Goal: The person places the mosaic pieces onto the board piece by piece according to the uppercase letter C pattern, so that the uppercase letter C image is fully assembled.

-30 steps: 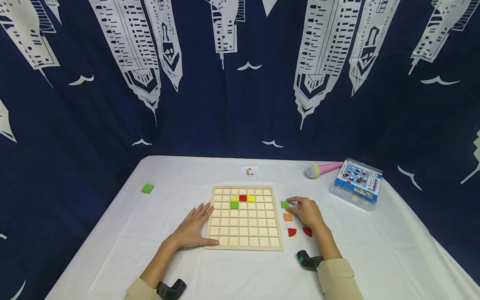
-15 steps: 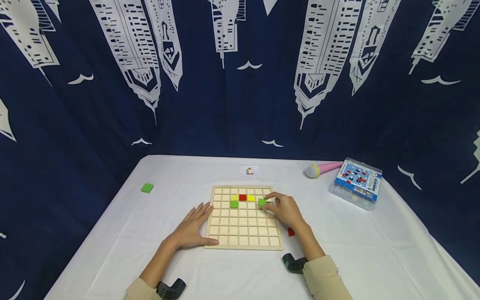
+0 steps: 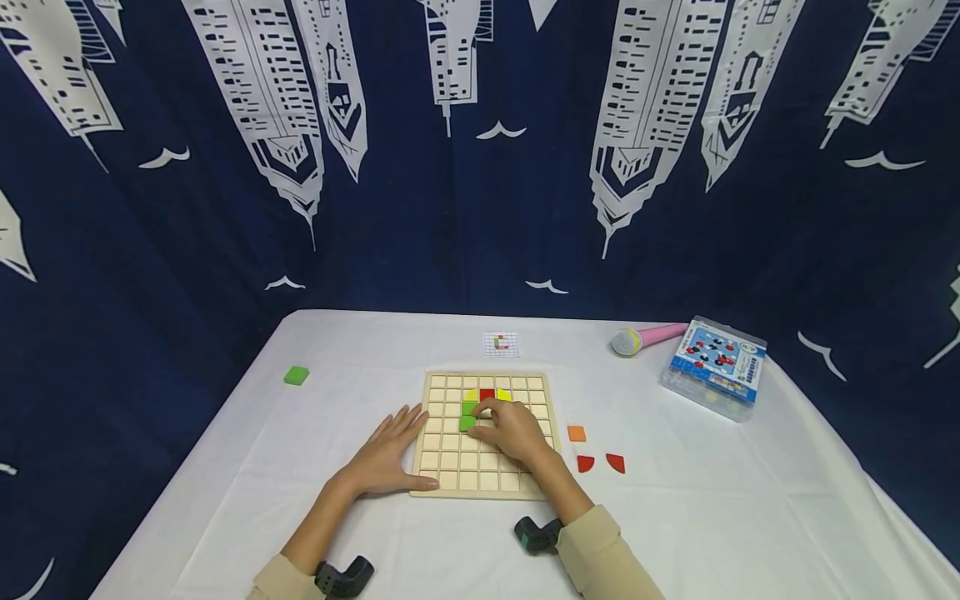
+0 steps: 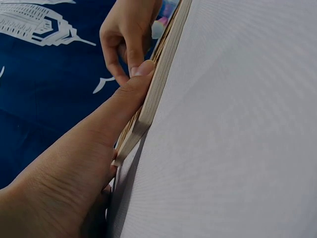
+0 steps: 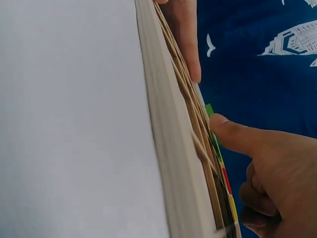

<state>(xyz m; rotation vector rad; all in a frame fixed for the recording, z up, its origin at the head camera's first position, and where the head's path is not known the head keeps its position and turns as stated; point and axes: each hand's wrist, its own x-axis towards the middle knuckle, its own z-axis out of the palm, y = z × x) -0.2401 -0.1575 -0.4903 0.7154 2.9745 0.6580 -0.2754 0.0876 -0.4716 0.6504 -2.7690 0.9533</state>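
Observation:
A wooden grid board [image 3: 487, 483] lies on the white-covered table. My left hand [image 3: 386, 454] rests at its left side, fingers spread along the edge and thumb over the near left corner. Over the board my right hand [image 3: 513, 429] pinches a green square tile [image 3: 467, 424] between thumb and fingers, at the cell just below another green tile [image 3: 468, 408]. Above that, a yellow piece [image 3: 471, 395], a red square [image 3: 487, 393] and a second yellow piece [image 3: 504, 394] sit in a row. In the right wrist view, my thumb touches green [image 5: 208, 108].
Right of the board lie an orange square [image 3: 576, 433] and two red quarter-round pieces [image 3: 585, 464]. A loose green tile [image 3: 296, 376] is at far left. Behind the board are a pattern card [image 3: 501, 344], a pink microphone [image 3: 648, 337] and a plastic box [image 3: 712, 367].
My right hand has picked up the green tile from the table on the right and carried it left over the board, to below the other green tile. My left hand stays put.

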